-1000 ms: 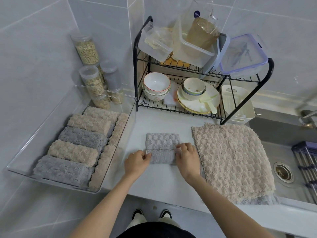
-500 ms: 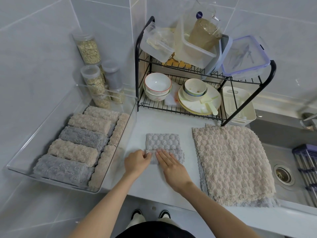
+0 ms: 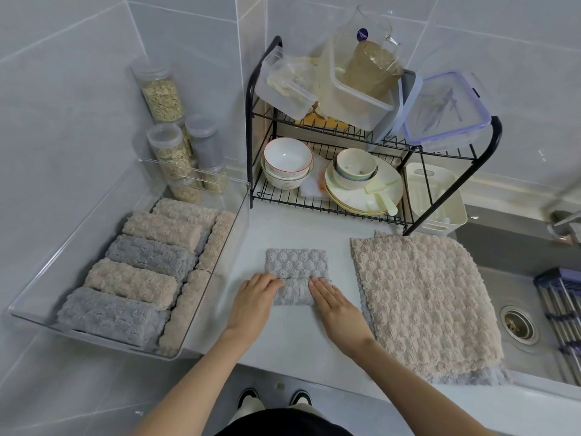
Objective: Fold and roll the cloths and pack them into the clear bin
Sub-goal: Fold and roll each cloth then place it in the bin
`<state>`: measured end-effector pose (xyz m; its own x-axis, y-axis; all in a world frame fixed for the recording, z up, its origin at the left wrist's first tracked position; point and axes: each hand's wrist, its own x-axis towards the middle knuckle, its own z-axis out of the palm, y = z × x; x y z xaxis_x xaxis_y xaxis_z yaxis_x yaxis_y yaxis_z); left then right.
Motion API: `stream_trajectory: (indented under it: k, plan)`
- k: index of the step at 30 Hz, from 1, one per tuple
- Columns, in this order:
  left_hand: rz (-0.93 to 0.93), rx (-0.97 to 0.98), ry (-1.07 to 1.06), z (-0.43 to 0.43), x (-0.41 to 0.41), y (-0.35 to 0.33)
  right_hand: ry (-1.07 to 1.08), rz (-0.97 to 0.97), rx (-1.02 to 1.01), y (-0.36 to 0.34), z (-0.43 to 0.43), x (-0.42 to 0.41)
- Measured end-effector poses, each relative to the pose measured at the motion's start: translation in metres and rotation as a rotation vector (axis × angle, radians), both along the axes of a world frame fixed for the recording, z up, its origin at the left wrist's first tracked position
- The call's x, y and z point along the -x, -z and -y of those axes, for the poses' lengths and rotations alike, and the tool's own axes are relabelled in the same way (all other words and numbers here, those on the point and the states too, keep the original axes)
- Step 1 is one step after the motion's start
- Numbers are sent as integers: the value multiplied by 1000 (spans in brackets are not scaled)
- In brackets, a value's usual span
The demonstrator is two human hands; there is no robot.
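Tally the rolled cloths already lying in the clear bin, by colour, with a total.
Beige rolls: 5
Grey rolls: 2
Total visible in the clear bin: 7
Not counted: the grey cloth half-rolled on the counter.

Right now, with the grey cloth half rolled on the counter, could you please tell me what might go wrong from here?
The right hand lies flat on the half-rolled grey cloth while the left hand holds the other end, so it may roll crooked or spring loose. The clear bin already looks nearly full of rolls; squeezing another in could undo it. The beige cloth stack reaches the sink edge and might slip in.
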<state>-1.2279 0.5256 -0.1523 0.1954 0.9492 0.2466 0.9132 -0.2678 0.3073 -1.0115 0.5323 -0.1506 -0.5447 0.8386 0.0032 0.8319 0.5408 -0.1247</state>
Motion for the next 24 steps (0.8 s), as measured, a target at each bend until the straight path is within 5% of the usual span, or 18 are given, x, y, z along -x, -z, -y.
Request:
stream_trajectory:
  k: [9, 12, 24]
  plan:
    - [33, 162, -22, 5, 6, -7, 111, -122, 113, -17, -11, 3]
    - [61, 183, -39, -4, 8, -11, 196, -237, 302, -22, -18, -3]
    - [307, 659, -259, -5, 15, -21, 611, -419, 685, -33, -34, -17]
